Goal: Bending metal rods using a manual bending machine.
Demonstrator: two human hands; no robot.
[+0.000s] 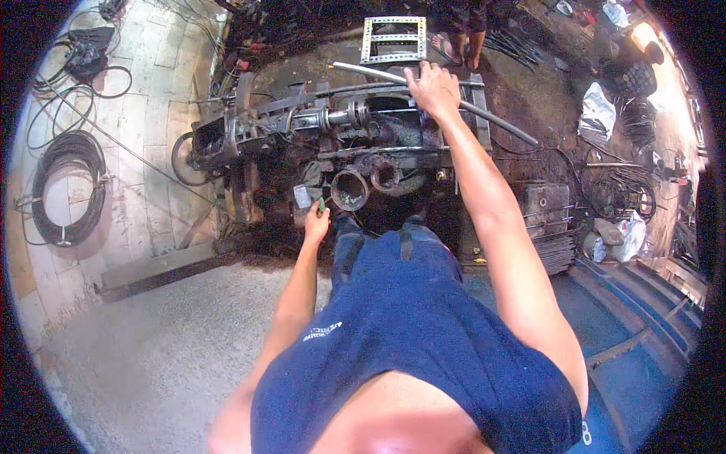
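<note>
My right hand [436,91] reaches out over the machine, its fingers curled over a long grey metal rod [501,123]. The rod lies slanted, its pale end at the far left and its darker end to the right. Low at the machine's near left side, my left hand [317,221] is closed on a small green object [321,204], too small to name. A pale grey rectangular piece [302,197] sits just beyond those fingers. Between my arms stands the greasy machine [302,121], with a bare shaft and a round open pipe end [349,189] facing me.
A coil of black cable [64,189] lies on the pale tiles at left. Beyond the machine are a perforated metal frame [394,39] and another person's bare feet [456,50]. Stacked metal plates [554,250] and white bags [597,113] lie at right.
</note>
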